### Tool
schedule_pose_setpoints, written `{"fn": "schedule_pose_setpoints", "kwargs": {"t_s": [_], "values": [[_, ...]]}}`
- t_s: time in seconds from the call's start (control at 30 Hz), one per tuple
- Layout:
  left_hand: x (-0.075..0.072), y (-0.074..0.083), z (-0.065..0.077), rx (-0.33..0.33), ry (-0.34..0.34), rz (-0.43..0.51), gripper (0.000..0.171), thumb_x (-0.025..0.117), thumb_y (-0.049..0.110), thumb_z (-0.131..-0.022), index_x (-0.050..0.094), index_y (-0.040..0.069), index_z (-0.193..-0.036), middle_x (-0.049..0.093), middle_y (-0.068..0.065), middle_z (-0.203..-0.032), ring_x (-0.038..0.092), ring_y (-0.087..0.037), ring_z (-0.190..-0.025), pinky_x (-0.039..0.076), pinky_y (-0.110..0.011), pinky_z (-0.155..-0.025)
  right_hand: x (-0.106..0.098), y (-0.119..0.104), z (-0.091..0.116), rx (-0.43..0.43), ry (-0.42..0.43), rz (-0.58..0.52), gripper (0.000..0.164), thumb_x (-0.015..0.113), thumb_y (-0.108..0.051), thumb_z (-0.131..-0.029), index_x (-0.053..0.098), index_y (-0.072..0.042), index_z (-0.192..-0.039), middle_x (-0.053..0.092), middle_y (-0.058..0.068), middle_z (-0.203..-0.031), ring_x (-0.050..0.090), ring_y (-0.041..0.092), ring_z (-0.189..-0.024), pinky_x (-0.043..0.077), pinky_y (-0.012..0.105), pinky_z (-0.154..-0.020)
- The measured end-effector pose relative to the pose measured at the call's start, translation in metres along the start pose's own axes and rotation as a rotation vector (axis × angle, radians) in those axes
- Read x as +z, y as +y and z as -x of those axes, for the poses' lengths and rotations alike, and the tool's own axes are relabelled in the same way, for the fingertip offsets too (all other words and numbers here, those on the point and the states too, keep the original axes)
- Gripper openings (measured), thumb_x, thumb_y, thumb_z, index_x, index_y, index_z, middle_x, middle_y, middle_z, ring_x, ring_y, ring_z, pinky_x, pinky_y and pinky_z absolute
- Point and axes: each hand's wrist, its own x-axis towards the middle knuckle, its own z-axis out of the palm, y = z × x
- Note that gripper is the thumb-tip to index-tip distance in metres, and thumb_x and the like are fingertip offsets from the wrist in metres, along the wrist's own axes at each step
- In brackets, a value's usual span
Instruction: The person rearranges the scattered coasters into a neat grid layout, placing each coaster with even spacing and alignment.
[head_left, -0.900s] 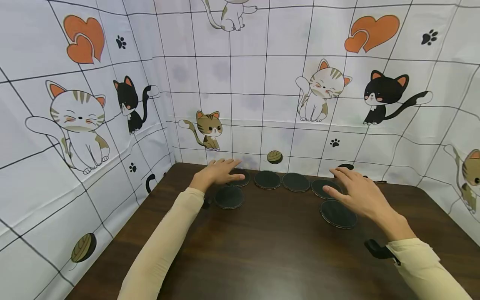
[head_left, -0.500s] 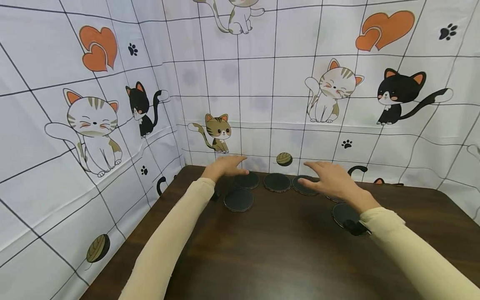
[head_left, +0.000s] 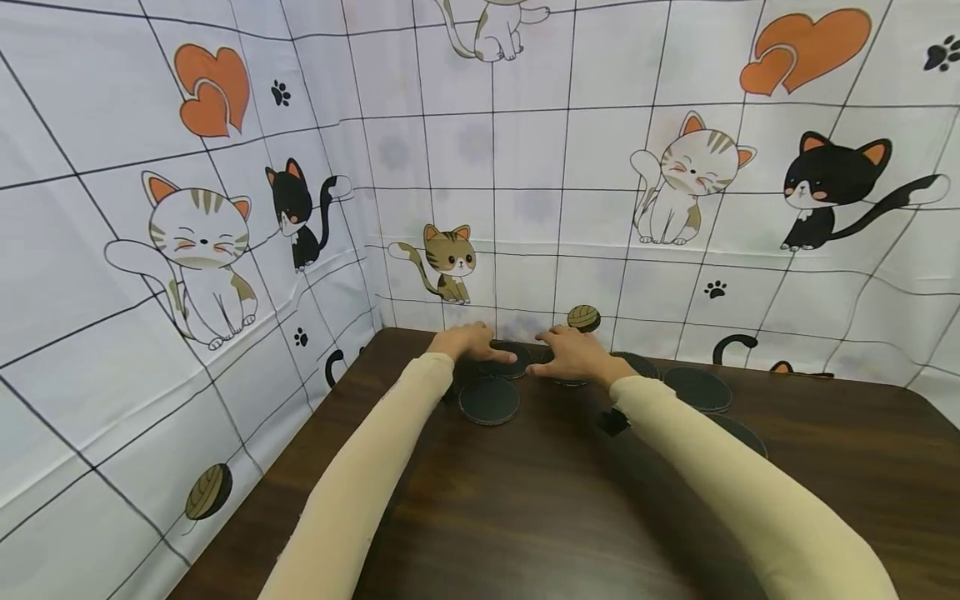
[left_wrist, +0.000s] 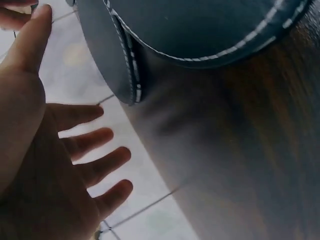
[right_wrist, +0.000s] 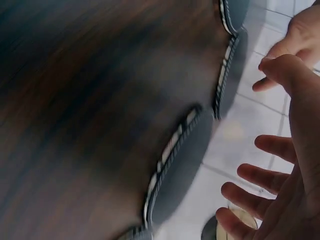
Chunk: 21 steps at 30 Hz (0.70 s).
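Observation:
Several dark round coasters with pale stitched edges lie in a curved row along the back of the table. My left hand (head_left: 472, 343), fingers spread and empty, hovers by the back-left coaster (head_left: 516, 362); the front-left coaster (head_left: 489, 401) lies just nearer to me. My right hand (head_left: 577, 354) is over another coaster (head_left: 570, 382) and partly hides it. Its fingers (right_wrist: 250, 200) are spread around nothing in the right wrist view. A gap separates the two hands. In the left wrist view, the stitched rim of a coaster (left_wrist: 200, 30) shows close up.
More coasters continue rightward, including one at the back right (head_left: 697, 388) and one half hidden by my right sleeve (head_left: 742, 433). The brown wooden table (head_left: 525, 517) meets a white cat-print cloth (head_left: 517, 225) behind and at left.
My right hand has moved left from above the right-hand coasters, close to my left hand. My left hand stays near the left coasters. The head view has shifted slightly.

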Motion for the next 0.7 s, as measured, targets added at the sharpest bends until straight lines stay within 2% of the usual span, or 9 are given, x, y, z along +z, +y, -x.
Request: {"fn": "schedule_pose_setpoints", "kwargs": {"t_s": [0.1, 0.23, 0.3, 0.37, 0.47, 0.53, 0.7], "values": [[0.002, -0.01, -0.002, 0.047, -0.056, 0.035, 0.089, 0.05, 0.069, -0.097, 0.038, 0.004, -0.157, 0.033, -0.018, -0.16, 0.034, -0.037, -0.144, 0.031, -0.051, -0.113, 0.009, -0.006, -0.012, 0.027, -0.027, -0.006, 0.086, 0.065, -0.063, -0.092, 0.045, -0.006, -0.153, 0.04, 0.024, -0.153, 0.038, 0.047, -0.138, 0.029, 0.069, -0.106], [0.002, -0.027, -0.002, 0.114, -0.109, 0.07, 0.079, 0.06, 0.05, -0.1, 0.034, 0.004, -0.159, 0.034, -0.016, -0.16, 0.032, -0.032, -0.146, 0.028, -0.046, -0.115, 0.016, -0.008, -0.024, 0.06, -0.052, -0.017, 0.093, 0.064, -0.068, -0.089, 0.045, -0.002, -0.153, 0.039, 0.025, -0.153, 0.035, 0.047, -0.14, 0.025, 0.07, -0.107], [0.001, -0.033, -0.001, 0.129, -0.109, 0.093, 0.077, 0.064, 0.041, -0.098, 0.034, 0.004, -0.158, 0.039, -0.015, -0.157, 0.037, -0.032, -0.143, 0.031, -0.045, -0.114, 0.018, -0.008, -0.028, 0.079, -0.063, -0.016, 0.095, 0.063, -0.07, -0.089, 0.046, -0.001, -0.152, 0.04, 0.025, -0.152, 0.035, 0.048, -0.139, 0.024, 0.071, -0.107], [0.002, -0.037, -0.002, 0.138, -0.099, 0.129, 0.072, 0.068, 0.035, -0.096, 0.041, 0.004, -0.155, 0.048, -0.014, -0.149, 0.046, -0.031, -0.135, 0.036, -0.042, -0.11, 0.021, -0.007, -0.031, 0.093, -0.079, -0.005, 0.096, 0.062, -0.071, -0.088, 0.047, -0.001, -0.151, 0.041, 0.025, -0.151, 0.036, 0.048, -0.137, 0.024, 0.071, -0.107], [0.004, -0.039, -0.004, 0.151, -0.079, 0.168, 0.068, 0.072, 0.03, -0.094, 0.047, 0.003, -0.151, 0.055, -0.013, -0.138, 0.053, -0.029, -0.125, 0.041, -0.041, -0.105, 0.026, -0.007, -0.034, 0.091, -0.096, 0.002, 0.095, 0.061, -0.073, -0.088, 0.048, -0.004, -0.151, 0.043, 0.024, -0.148, 0.039, 0.048, -0.134, 0.025, 0.07, -0.107], [0.006, -0.038, -0.005, 0.144, -0.072, 0.207, 0.067, 0.074, 0.026, -0.093, 0.048, 0.004, -0.151, 0.057, -0.012, -0.137, 0.054, -0.029, -0.124, 0.042, -0.041, -0.104, 0.03, -0.008, -0.035, 0.076, -0.093, -0.01, 0.094, 0.061, -0.073, -0.087, 0.05, -0.005, -0.15, 0.045, 0.023, -0.146, 0.041, 0.047, -0.132, 0.026, 0.069, -0.106], [0.006, -0.038, -0.009, 0.133, -0.052, 0.268, 0.073, 0.078, 0.019, -0.091, 0.044, 0.004, -0.154, 0.05, -0.013, -0.148, 0.048, -0.03, -0.134, 0.04, -0.044, -0.108, 0.033, -0.009, -0.04, 0.069, -0.059, -0.051, 0.092, 0.065, -0.072, -0.085, 0.058, -0.001, -0.142, 0.049, 0.023, -0.142, 0.046, 0.044, -0.128, 0.029, 0.067, -0.104]]}}
